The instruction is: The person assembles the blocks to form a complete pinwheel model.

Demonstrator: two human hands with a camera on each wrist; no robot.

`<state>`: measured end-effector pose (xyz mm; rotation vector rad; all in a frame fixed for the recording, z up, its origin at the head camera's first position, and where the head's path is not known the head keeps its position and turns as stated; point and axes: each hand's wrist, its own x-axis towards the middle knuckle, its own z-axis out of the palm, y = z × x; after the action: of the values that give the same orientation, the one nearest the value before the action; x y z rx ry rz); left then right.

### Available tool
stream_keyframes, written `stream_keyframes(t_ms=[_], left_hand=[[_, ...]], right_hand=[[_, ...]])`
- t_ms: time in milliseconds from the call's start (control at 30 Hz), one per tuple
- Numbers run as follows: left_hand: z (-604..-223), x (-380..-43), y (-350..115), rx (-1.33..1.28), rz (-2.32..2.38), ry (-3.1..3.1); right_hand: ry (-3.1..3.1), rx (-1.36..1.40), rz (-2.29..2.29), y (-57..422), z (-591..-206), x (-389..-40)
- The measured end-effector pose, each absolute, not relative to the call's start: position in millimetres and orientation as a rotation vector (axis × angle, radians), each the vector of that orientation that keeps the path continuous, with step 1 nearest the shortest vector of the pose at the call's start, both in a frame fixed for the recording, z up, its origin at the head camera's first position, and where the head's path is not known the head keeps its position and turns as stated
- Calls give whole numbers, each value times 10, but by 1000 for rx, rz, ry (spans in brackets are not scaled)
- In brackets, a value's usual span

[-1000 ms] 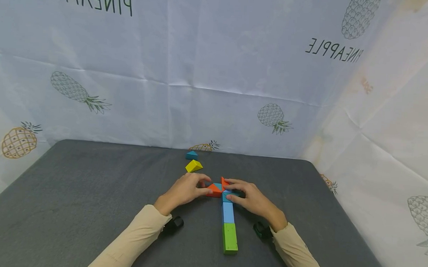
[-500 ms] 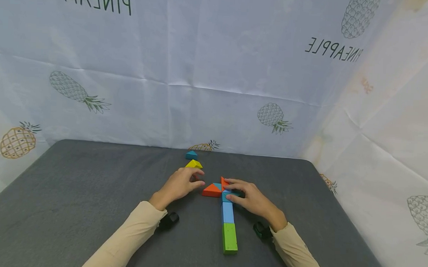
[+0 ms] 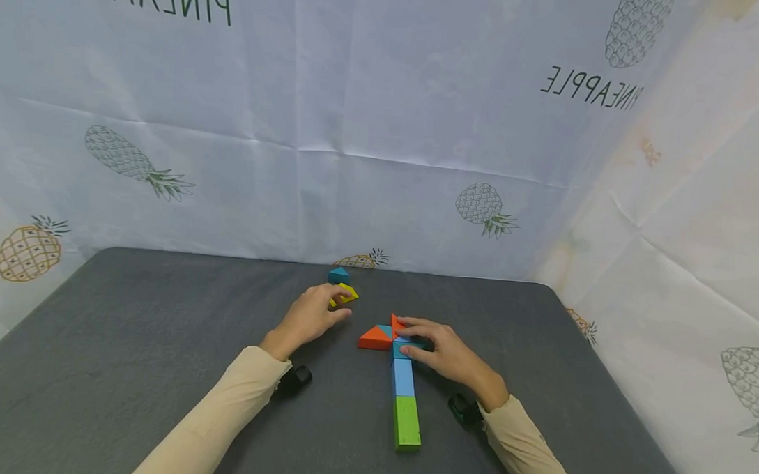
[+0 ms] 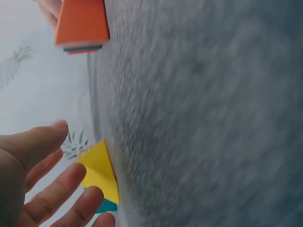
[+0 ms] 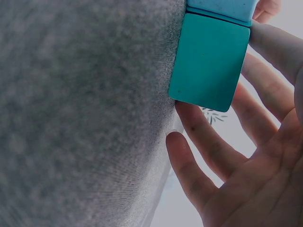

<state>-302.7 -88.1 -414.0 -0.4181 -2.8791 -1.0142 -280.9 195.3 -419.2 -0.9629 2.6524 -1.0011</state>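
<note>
gray table point(image 3: 162, 341), left grip point(image 3: 310, 314) wide, partly hiding yellow block point(image 4: 98, 166), right grip point(image 3: 449, 351) around part-hidden teal block point(image 5: 208, 61)

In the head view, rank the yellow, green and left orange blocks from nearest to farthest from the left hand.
1. Yellow block: partly behind the left hand.
2. Left orange block: to the hand's right.
3. Green block: farther right, lowest in the view.

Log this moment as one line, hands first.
Left hand: at yellow triangular block, contact unclear | Right hand: touching teal rectangular block | Green rectangular block: next to light-blue rectangular block
</note>
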Motion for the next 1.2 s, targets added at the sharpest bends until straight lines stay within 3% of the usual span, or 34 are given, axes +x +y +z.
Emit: stream_keyframes(t_ms=[1200], left_hand=[[-4144,-3416,-1047,-286,-1049,-2872]], right_hand=[[2626,-981,-1034,1957,-4195,-2815]])
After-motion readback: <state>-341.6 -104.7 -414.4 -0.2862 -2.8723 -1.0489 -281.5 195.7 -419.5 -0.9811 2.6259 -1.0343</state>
